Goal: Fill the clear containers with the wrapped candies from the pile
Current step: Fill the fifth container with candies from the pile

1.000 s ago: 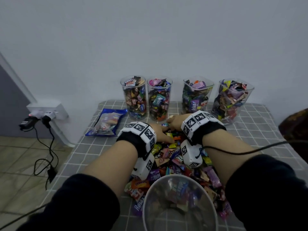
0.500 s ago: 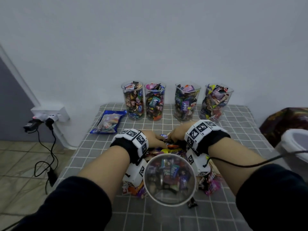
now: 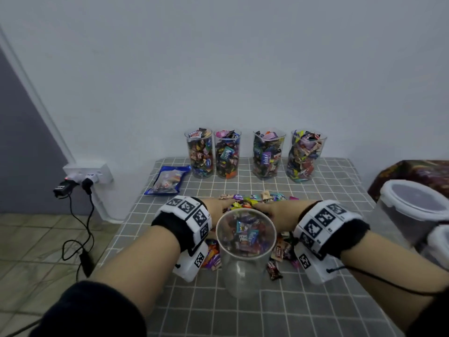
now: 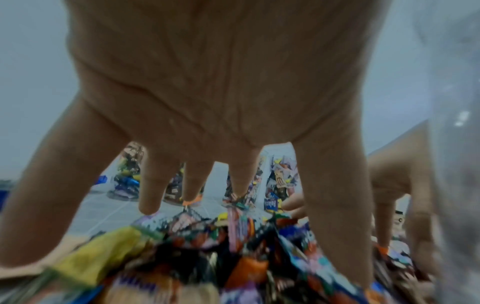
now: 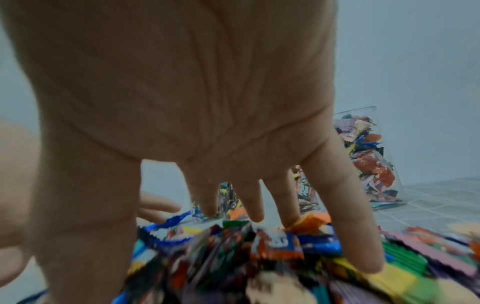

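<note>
Four full jars point(image 3: 255, 154) line the wall, a blue packet point(image 3: 167, 180) lies left of them, and a nearly empty cup point(image 3: 245, 242) stands in front of the candy pile point(image 3: 252, 199). The left hand point(image 3: 215, 210) and right hand point(image 3: 277, 211), fingers spread, press down on the pile behind the cup.

The head camera looks down across the table point(image 3: 328, 190) – each wrist camera peers close under its palm – all sharing the candy pile point(image 3: 252, 199).
</note>
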`<state>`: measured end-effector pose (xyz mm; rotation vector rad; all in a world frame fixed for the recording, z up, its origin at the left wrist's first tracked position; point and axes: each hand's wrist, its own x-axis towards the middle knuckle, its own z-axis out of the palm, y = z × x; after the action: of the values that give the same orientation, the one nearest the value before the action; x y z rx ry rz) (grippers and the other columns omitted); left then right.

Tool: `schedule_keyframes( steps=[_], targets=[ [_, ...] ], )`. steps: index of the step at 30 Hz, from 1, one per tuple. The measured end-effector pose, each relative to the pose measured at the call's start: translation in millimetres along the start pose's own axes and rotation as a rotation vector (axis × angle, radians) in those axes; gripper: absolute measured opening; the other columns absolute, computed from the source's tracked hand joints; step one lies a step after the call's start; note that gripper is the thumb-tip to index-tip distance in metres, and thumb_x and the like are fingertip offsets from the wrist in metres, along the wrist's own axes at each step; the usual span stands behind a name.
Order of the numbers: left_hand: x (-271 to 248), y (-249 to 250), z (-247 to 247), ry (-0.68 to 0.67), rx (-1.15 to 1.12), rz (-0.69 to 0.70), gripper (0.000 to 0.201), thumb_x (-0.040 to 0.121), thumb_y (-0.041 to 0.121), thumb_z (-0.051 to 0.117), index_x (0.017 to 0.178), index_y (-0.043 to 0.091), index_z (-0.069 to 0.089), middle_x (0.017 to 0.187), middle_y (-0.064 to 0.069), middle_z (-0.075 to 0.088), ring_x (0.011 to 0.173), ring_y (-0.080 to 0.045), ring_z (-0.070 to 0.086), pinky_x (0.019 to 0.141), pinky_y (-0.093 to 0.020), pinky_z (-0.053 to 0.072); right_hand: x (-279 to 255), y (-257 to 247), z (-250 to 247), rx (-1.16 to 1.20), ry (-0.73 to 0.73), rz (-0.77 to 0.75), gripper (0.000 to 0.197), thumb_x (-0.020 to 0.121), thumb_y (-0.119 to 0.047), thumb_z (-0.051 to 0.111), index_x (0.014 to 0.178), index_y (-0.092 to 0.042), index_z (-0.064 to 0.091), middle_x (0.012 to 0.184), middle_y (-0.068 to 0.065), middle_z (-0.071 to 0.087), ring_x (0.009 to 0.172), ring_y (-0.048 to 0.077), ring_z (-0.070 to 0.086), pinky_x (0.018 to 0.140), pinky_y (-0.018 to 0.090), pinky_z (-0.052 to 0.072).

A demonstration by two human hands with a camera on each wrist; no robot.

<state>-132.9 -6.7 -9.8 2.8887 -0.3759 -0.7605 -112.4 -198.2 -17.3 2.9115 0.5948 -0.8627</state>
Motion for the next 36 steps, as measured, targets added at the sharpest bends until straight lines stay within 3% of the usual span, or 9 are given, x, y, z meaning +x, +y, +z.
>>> schedule_keyframes(
  steps=[4,6,9,13,20,24,31,36],
  targets=[
    [4.1,0.9,20.3,0.032,0.079,-0.007,0.084,0.083,0.044,0.066,0.149,0.03,0.016,0.154,-0.002,0.022,0.139,-0.026,0.027,0.114,-0.046,0.024,12.5,-2.5,26.3,-0.087,0.054,-0.035,0.108,0.059,-0.067,0.069,0.143,-0.052,0.004,0.153,0.001,0.023,0.131,0.03,0.039,0.098,0.051,0.044],
    [16.3,-4.5,31.9,0.083,0.026,-0.036,0.072,0.082,0.047,0.064,0.144,0.029,0.032,0.148,-0.003,0.035,0.132,-0.025,0.038,0.11,-0.044,0.032,8.0,-4.0,33.5,-0.074,0.088,-0.034,0.106,0.059,-0.064,0.073,0.143,-0.052,0.008,0.149,0.001,0.027,0.127,0.03,0.043,0.094,0.05,0.048],
    [16.3,-2.5,37.7,0.124,0.029,-0.009,0.056,0.08,0.048,0.066,0.126,0.02,0.053,0.124,-0.005,0.055,0.117,-0.026,0.052,0.097,-0.04,0.045,0.8,-6.0,43.3,-0.065,0.18,-0.003,0.098,0.067,-0.061,0.071,0.143,-0.05,0.012,0.14,0.001,0.036,0.118,0.03,0.05,0.09,0.046,0.051],
    [3.7,-1.6,44.6,0.247,0.063,0.071,0.05,0.084,0.042,0.059,0.131,0.029,0.048,0.121,0.001,0.06,0.103,-0.023,0.058,0.084,-0.031,0.05,-1.4,-9.1,52.9,-0.043,0.248,0.001,0.078,0.075,-0.055,0.067,0.14,-0.046,0.025,0.129,0.003,0.044,0.112,0.029,0.05,0.087,0.044,0.052],
    [-4.1,6.7,47.5,0.282,0.153,0.031,0.034,0.09,0.037,0.05,0.122,0.026,0.056,0.116,-0.004,0.062,0.1,-0.027,0.061,0.083,-0.036,0.053,-7.6,-9.6,63.0,-0.029,0.435,0.009,0.048,0.091,-0.035,0.054,0.137,-0.03,0.039,0.122,0.006,0.051,0.112,0.027,0.05,0.088,0.04,0.05],
    [-5.9,7.1,46.8,0.296,0.175,0.02,0.033,0.092,0.037,0.047,0.119,0.024,0.058,0.116,-0.006,0.063,0.099,-0.027,0.061,0.082,-0.035,0.052,-12.7,-9.1,60.5,0.006,0.486,0.005,0.031,0.095,-0.027,0.049,0.125,-0.022,0.052,0.116,0.007,0.055,0.11,0.026,0.054,0.086,0.037,0.05],
    [-9.2,9.8,48.3,0.41,0.1,0.001,0.031,0.094,0.035,0.045,0.116,0.02,0.062,0.112,-0.005,0.066,0.099,-0.027,0.062,0.084,-0.038,0.052,-21.3,-11.7,56.7,-0.009,0.526,0.018,0.023,0.095,-0.022,0.045,0.113,-0.016,0.059,0.11,0.007,0.058,0.103,0.026,0.057,0.079,0.031,0.045],
    [-11.2,12.4,48.4,0.515,0.053,-0.061,0.034,0.095,0.038,0.044,0.118,0.021,0.06,0.115,-0.004,0.065,0.104,-0.026,0.06,0.082,-0.033,0.048,-24.5,-12.6,56.6,0.029,0.564,0.035,0.024,0.094,-0.022,0.047,0.113,-0.014,0.059,0.113,0.006,0.058,0.105,0.024,0.057,0.083,0.032,0.046]
  ],
)
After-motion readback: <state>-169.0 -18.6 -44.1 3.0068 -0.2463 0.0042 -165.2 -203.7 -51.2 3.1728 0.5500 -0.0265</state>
